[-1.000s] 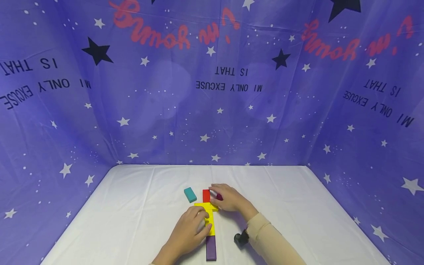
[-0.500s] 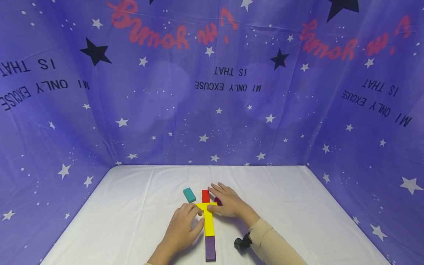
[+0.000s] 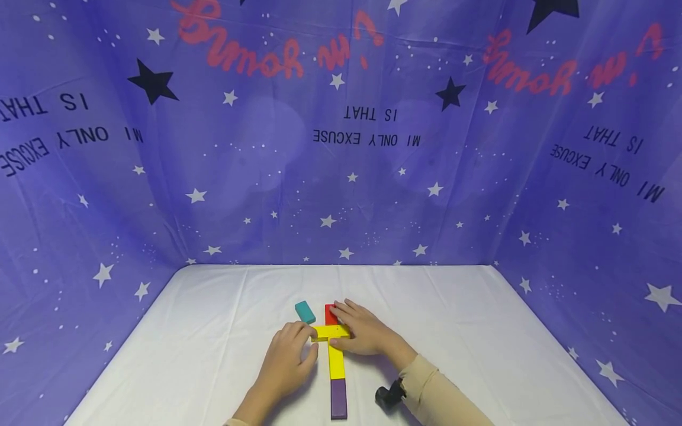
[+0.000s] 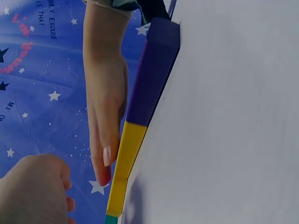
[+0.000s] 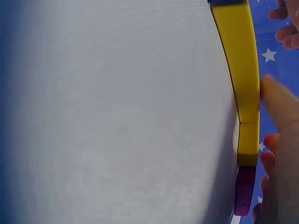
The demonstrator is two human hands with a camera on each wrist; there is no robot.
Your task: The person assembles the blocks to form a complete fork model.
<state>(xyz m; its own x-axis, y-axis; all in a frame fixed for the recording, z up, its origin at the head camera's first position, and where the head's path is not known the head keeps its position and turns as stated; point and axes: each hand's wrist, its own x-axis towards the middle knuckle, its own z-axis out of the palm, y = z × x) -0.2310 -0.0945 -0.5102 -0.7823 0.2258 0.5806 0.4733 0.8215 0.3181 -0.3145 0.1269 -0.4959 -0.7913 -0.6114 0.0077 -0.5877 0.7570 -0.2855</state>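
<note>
Flat wooden blocks lie in a cross on the white table. A yellow crosspiece (image 3: 324, 332) sits above a long yellow block (image 3: 337, 362), with a purple block (image 3: 338, 399) below and a red block (image 3: 330, 313) above. My right hand (image 3: 367, 332) lies with fingers extended over the red block and the crosspiece's right end. It hides a magenta block (image 5: 245, 190), which shows in the right wrist view. My left hand (image 3: 285, 358) has loosely bent fingers at the crosspiece's left end; contact is unclear. A teal block (image 3: 305, 312) lies apart, beyond the left fingers.
White cloth covers the table (image 3: 458, 307). Purple star-printed curtains (image 3: 341, 195) stand at its back and both sides. A black device (image 3: 391, 395) is strapped at the right wrist, by the beige sleeve (image 3: 437, 387).
My left hand has drawn back leftward from the long yellow block to the crosspiece's end. My right hand has shifted left and nearer, its fingers now over the red block, covering the magenta one.
</note>
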